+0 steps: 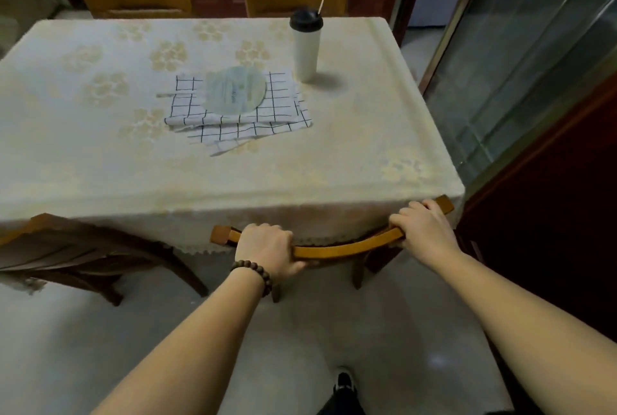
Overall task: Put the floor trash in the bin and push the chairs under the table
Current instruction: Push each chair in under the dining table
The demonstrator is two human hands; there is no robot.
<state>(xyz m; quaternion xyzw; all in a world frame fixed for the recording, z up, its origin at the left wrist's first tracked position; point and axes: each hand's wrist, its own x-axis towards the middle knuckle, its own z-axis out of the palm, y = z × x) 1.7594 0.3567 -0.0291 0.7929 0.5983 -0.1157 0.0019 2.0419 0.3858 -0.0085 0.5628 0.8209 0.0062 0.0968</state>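
Both hands curled tight round the chair's curved top rail (337,250), left hand (267,249) nr one end & right hand (422,231) nr the other, prob for an even push, seat already tucked under the table (384,161) w/ rail touching the cloth.

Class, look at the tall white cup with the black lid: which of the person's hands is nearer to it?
Right. The right hand grips the curved wooden chair back almost straight below the tall white cup with the black lid; the left hand grips it further left.
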